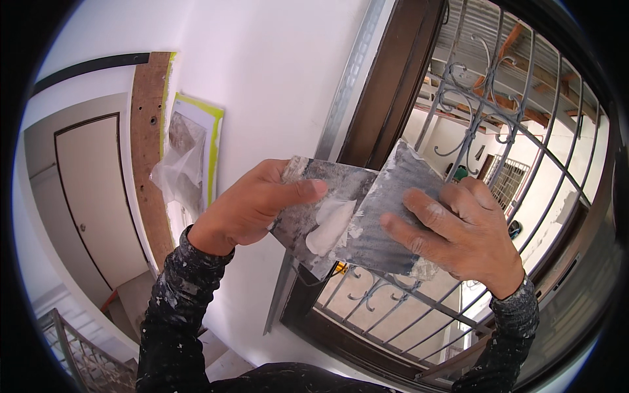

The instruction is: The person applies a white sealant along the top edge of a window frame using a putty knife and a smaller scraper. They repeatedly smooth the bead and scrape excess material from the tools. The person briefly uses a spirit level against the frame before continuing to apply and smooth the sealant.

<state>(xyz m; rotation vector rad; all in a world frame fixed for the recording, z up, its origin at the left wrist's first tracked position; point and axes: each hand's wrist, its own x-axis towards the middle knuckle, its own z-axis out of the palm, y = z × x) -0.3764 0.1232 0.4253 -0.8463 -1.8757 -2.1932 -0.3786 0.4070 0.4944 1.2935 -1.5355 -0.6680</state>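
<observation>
My left hand (252, 206) grips a flat, stained metal filling blade (350, 180), the thumb lying across its upper face. A lump of white putty (331, 226) rests on that blade. In my right hand (462, 232) is a second flat filling blade (386, 216), grey and smeared with dried white putty along its edges. Several right fingers press on its face. This blade's left edge overlaps or touches the left blade beside the putty; the exact contact is hard to make out. Both sleeves are dark and splashed with white.
A white wall (262, 72) stands ahead, with a metal strip (354, 72) beside a dark brown frame (393, 78). Scrolled metal bars (481, 98) fill the opening on the right. At left are a brown board (151, 144), clear plastic sheeting (187, 157), a door (98, 203) and a railing (72, 347).
</observation>
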